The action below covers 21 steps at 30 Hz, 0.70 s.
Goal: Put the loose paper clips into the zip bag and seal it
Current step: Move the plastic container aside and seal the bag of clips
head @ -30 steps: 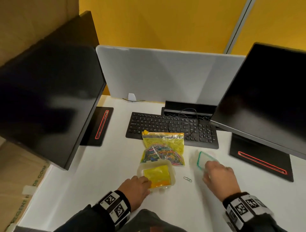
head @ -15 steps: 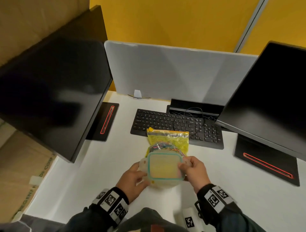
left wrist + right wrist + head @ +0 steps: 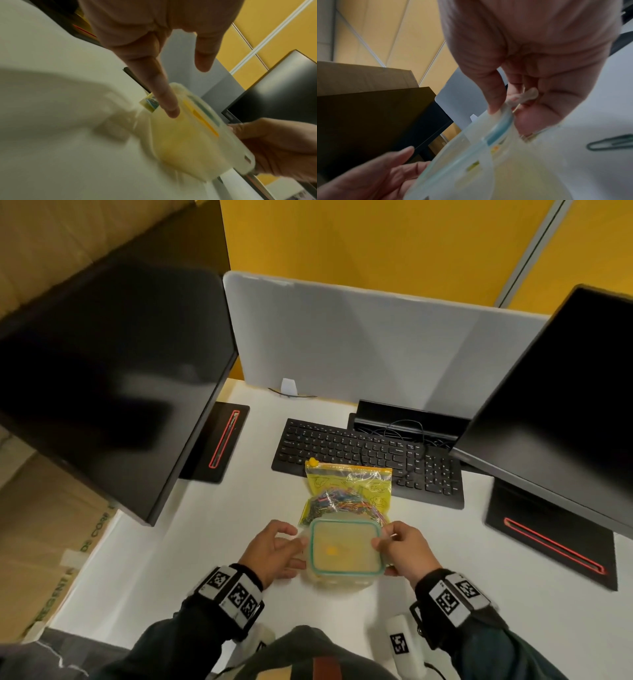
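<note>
A yellow zip bag (image 3: 349, 484) full of coloured paper clips lies on the white desk in front of the keyboard, its slider at the top left. Just before it stands a translucent container (image 3: 342, 578) with a teal-rimmed lid (image 3: 344, 549) lying on top. My right hand (image 3: 383, 539) pinches the lid's right edge, thumb on top (image 3: 494, 97). The straight fingers of my left hand (image 3: 291, 542) touch the container's left side (image 3: 185, 142). One green paper clip (image 3: 611, 142) lies loose on the desk by my right hand; the head view hides it.
A black keyboard (image 3: 370, 453) lies behind the bag, with a cable-filled black stand (image 3: 407, 419) behind it. Large dark monitors hang over the left (image 3: 113, 378) and right (image 3: 555, 405), with bases (image 3: 548, 539) on the desk. A grey divider (image 3: 359, 337) closes the back.
My right hand took the lid from the desk on the right and brought it over the open container; it now lies on top. The left hand stayed at the container's left side.
</note>
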Motion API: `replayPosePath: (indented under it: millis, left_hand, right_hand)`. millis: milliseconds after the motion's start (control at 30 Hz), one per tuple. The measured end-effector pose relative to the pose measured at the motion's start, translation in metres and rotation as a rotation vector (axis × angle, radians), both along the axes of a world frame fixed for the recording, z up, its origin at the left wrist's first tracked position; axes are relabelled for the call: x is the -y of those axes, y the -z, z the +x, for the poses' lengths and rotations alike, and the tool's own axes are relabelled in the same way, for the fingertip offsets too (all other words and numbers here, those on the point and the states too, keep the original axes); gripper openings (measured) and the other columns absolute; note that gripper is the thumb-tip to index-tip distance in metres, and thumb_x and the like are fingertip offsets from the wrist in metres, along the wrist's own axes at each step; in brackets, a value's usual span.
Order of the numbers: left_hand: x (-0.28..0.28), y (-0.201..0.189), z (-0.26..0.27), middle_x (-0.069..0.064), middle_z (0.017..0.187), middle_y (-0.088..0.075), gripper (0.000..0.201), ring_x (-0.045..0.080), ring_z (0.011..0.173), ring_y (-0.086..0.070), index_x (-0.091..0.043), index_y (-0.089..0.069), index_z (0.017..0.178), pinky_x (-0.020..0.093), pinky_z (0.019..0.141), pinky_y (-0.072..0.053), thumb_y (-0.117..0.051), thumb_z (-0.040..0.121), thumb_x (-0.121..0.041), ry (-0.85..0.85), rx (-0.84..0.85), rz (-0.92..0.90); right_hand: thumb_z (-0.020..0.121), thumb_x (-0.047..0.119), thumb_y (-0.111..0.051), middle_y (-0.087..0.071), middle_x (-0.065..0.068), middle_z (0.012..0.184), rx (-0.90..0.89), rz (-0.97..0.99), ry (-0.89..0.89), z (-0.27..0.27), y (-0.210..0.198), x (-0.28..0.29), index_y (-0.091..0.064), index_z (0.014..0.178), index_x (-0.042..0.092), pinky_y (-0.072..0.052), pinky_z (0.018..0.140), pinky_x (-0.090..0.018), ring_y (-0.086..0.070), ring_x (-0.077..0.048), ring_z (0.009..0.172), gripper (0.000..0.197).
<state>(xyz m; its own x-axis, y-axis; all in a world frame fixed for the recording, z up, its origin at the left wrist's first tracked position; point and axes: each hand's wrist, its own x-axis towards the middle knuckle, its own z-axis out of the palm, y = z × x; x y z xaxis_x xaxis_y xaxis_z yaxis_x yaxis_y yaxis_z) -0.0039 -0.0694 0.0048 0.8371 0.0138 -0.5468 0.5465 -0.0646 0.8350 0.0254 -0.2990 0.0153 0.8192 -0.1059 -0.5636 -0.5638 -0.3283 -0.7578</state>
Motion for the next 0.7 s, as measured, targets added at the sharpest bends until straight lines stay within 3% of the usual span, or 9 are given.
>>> replayPosePath:
  millis: [100, 200, 267, 400, 500, 600, 700]
  left_hand:
    - [0.000, -0.003, 0.007, 0.015, 0.088, -0.066, 0.012, 0.026, 0.070, -0.068, -0.011, -0.056, 0.092, 0.028, 0.057, -0.053, -0.062, 0.084, -0.016, 0.064, -0.004, 0.021]
    - [0.002, 0.001, 0.010, 0.009, 0.075, -0.062, 0.003, 0.014, 0.053, -0.063, -0.008, -0.058, 0.083, 0.025, 0.053, -0.053, -0.060, 0.083, -0.006, 0.088, -0.009, 0.104]
    - [0.004, 0.003, 0.011, 0.008, 0.070, -0.060, 0.006, 0.014, 0.053, -0.061, -0.008, -0.057, 0.083, 0.026, 0.052, -0.053, -0.063, 0.081, -0.007, 0.094, -0.018, 0.122]
    - [0.002, 0.008, 0.015, 0.008, 0.069, -0.056, 0.017, 0.018, 0.056, -0.058, -0.004, -0.056, 0.087, 0.027, 0.051, -0.052, -0.069, 0.077, -0.009, 0.097, -0.009, 0.145]
    - [0.000, 0.007, 0.018, 0.010, 0.066, -0.057, 0.016, 0.017, 0.052, -0.057, -0.004, -0.054, 0.083, 0.029, 0.052, -0.053, -0.069, 0.077, -0.007, 0.127, -0.007, 0.145]
    - [0.001, 0.003, 0.021, 0.008, 0.068, -0.057, 0.020, 0.018, 0.055, -0.057, -0.008, -0.052, 0.083, 0.030, 0.056, -0.050, -0.071, 0.076, -0.012, 0.135, -0.004, 0.181]
    - [-0.002, -0.003, 0.026, -0.001, 0.077, -0.054, 0.035, 0.016, 0.071, -0.055, -0.016, -0.048, 0.088, 0.027, 0.060, -0.042, -0.074, 0.071, -0.032, 0.211, 0.040, 0.537]
  right_hand:
    - [0.086, 0.010, -0.059, -0.062, -0.015, 0.101, -0.012, -0.022, -0.022, 0.000, -0.002, -0.001, -0.047, 0.076, 0.016, -0.055, 0.055, -0.032, -0.063, -0.027, 0.083, 0.017]
    - [0.084, 0.009, -0.061, -0.063, -0.013, 0.099, 0.011, -0.066, -0.077, 0.001, -0.004, -0.002, -0.048, 0.079, 0.014, -0.057, 0.057, -0.034, -0.064, -0.028, 0.085, 0.015]
    - [0.082, 0.009, -0.064, -0.063, -0.012, 0.095, 0.016, -0.063, -0.091, 0.001, -0.004, -0.002, -0.049, 0.081, 0.014, -0.060, 0.063, -0.039, -0.065, -0.031, 0.086, 0.015]
    - [0.077, 0.010, -0.072, -0.062, -0.008, 0.077, -0.098, 0.071, -0.022, -0.001, 0.000, 0.004, -0.052, 0.078, 0.012, -0.058, 0.059, -0.031, -0.064, -0.024, 0.066, 0.021]
    - [0.075, 0.024, -0.075, -0.067, -0.006, 0.072, -0.256, 0.217, -0.028, -0.005, 0.002, 0.013, -0.056, 0.076, 0.014, -0.054, 0.052, -0.025, -0.064, -0.017, 0.054, 0.022]
    - [0.072, 0.031, -0.077, -0.060, -0.003, 0.069, -0.132, -0.029, -0.115, 0.001, 0.002, 0.014, -0.049, 0.072, 0.016, -0.046, 0.053, -0.026, -0.057, -0.019, 0.057, 0.032]
    - [0.075, 0.042, -0.071, -0.052, 0.001, 0.068, -0.007, -0.367, -0.343, 0.007, -0.006, 0.010, -0.044, 0.068, 0.018, -0.037, 0.056, -0.028, -0.049, -0.017, 0.062, 0.037]
